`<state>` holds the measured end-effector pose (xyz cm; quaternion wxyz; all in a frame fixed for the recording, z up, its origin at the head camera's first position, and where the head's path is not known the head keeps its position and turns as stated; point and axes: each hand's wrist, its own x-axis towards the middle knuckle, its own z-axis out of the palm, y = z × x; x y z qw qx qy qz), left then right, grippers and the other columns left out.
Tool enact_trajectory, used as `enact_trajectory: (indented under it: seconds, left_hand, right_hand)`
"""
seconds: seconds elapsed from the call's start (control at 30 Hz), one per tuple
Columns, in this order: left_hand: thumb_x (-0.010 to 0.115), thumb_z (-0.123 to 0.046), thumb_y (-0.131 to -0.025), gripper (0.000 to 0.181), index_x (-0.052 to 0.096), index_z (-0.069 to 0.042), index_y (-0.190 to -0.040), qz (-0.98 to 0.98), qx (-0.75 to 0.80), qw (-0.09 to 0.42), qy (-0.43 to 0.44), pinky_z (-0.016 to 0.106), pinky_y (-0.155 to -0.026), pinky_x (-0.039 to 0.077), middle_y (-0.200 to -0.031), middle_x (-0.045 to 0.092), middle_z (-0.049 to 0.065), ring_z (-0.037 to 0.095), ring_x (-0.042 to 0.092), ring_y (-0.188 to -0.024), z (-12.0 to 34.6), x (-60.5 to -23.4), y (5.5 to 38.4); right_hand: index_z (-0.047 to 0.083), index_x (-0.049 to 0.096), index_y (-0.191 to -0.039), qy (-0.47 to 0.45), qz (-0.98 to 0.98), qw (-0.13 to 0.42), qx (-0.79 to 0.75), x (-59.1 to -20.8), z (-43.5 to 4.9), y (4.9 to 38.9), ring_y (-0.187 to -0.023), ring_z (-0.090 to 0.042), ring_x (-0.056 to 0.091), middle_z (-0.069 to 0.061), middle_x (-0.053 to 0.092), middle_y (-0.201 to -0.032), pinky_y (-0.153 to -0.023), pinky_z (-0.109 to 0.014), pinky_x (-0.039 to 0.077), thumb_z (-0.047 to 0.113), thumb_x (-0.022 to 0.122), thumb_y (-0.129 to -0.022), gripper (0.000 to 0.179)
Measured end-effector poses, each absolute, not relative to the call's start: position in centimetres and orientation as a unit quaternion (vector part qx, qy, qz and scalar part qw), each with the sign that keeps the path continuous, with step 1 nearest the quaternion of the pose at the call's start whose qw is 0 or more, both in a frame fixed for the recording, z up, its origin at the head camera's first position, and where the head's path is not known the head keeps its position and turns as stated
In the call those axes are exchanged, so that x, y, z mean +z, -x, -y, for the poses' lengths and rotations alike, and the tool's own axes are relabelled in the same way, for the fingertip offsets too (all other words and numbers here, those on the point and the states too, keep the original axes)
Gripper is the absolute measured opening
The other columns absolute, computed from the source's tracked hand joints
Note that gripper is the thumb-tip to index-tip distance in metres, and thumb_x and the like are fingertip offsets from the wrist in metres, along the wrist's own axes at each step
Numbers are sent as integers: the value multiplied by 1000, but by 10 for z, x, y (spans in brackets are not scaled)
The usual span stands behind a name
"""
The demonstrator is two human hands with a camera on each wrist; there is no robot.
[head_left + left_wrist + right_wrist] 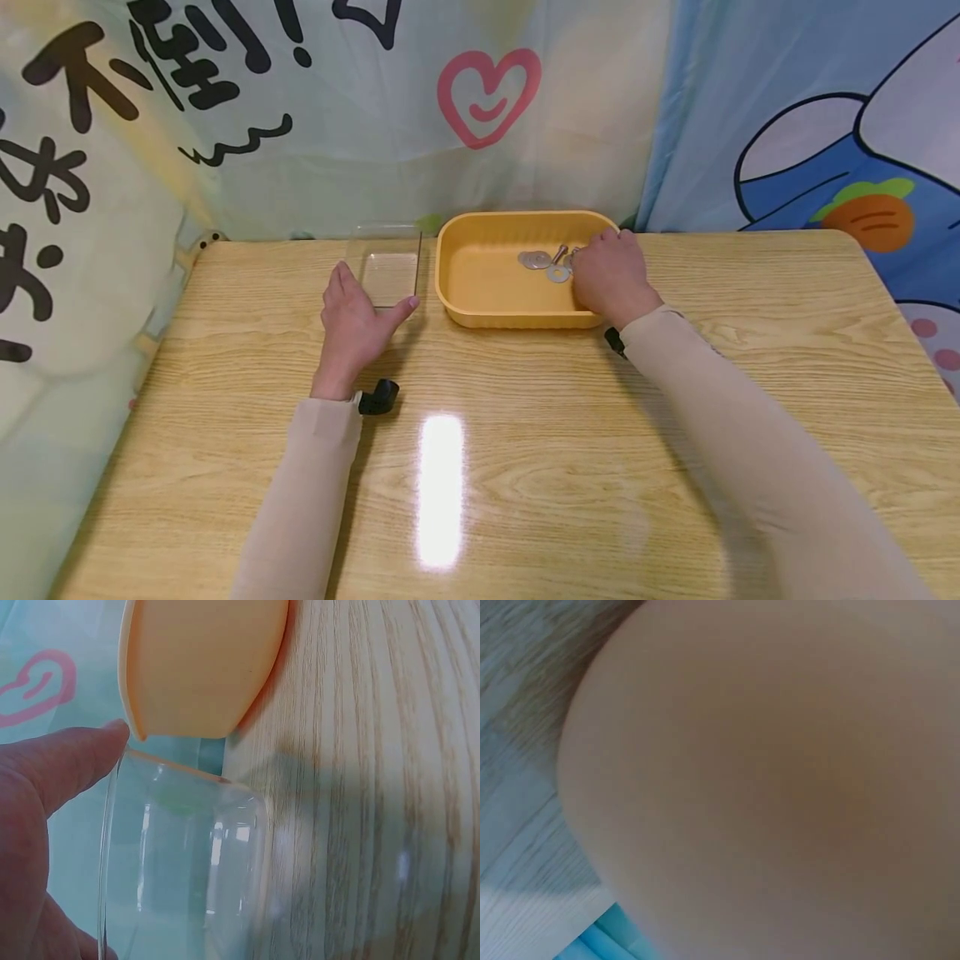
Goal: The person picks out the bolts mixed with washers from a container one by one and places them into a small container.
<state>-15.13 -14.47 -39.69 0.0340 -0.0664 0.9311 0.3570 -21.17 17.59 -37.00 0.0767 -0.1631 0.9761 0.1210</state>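
Here, a person's right hand (611, 275) dips into the right end of a yellow plastic tray (517, 320), beside flat metal washers (536, 260) and a bolt (560, 253), while the left hand (356, 333) rests against a clear plastic box (390, 279) just left of the tray on the table (525, 458). The left fingers are spread wide, the thumb well apart, its tip at the box's rim; whether the right fingers pinch anything cannot be told.

Overlapping washers could prove awkward: lying flat, they may give fingertips little edge to catch, or come up two together. A loose pinch could let a piece drop. The box looks light, and a careless push from the left hand could slide it or tip it against the tray.

The right hand's own back hides its fingertips and some of the hardware. A blurred surface fills most of the right wrist view. The left wrist view crops box and tray, and the box's transparent far edges fade into the printed backdrop (360, 150).
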Motion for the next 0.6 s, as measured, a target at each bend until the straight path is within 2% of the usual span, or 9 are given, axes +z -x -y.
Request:
enact_trajectory:
  seconds: [0.3, 0.5, 0.6]
  left_hand:
    - [68, -58, -88, 119, -3, 8, -157, -933, 352, 33, 69, 59, -119, 12, -164, 1, 26, 43, 5, -150, 145, -397, 152]
    - [69, -57, -88, 119, -2, 8, -157, -933, 351, 31, 70, 59, -118, 13, -164, 2, 26, 43, 6, -150, 145, -399, 152]
    - [69, -57, -88, 119, -2, 8, -157, -933, 352, 31, 69, 58, -119, 12, -164, 2, 26, 43, 6, -150, 145, -399, 152]
  right_hand:
    - [-2, 71, -103, 158, -976, 77, 132, -374, -175, 215, -91, -37, 54, -22, 65, -93, -83, -50, 40, 7, 47, -96, 27]
    - [-1, 71, -99, 148, -978, 81, 120, -376, -175, 217, -91, -37, 54, -21, 66, -92, -83, -51, 39, 22, 55, -99, 28]
    - [0, 72, -101, 139, -980, 79, 118, -378, -174, 218, -91, -37, 54, -21, 66, -91, -84, -51, 38, 17, 53, -99, 26]
